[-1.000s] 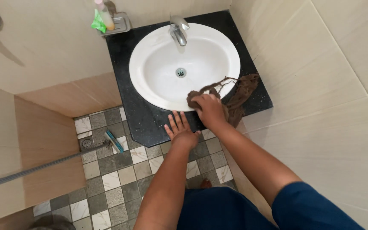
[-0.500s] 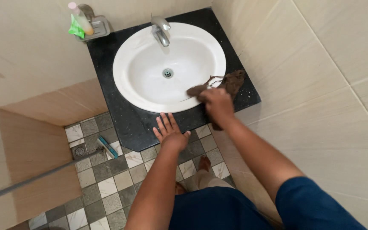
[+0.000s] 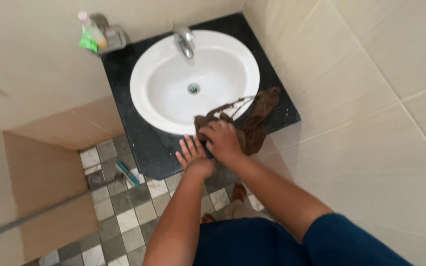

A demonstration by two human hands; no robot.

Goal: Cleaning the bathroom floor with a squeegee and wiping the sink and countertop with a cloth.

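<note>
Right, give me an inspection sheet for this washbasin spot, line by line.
Surface: black counter around a white sink, basin bare, tap at the back.
Job's things: brown cloth draped over the sink rim and counter.
Clutter: bottle and green item in a holder at the back corner; blue item on the floor.
Grippers: right hand pressing the cloth; left hand flat on the counter edge.
Cables: nothing seen.
Surroundings: beige wall tiles, checkered floor tiles.

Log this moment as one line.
left hand: flat on black counter | right hand: gripping brown cloth at sink rim
</note>
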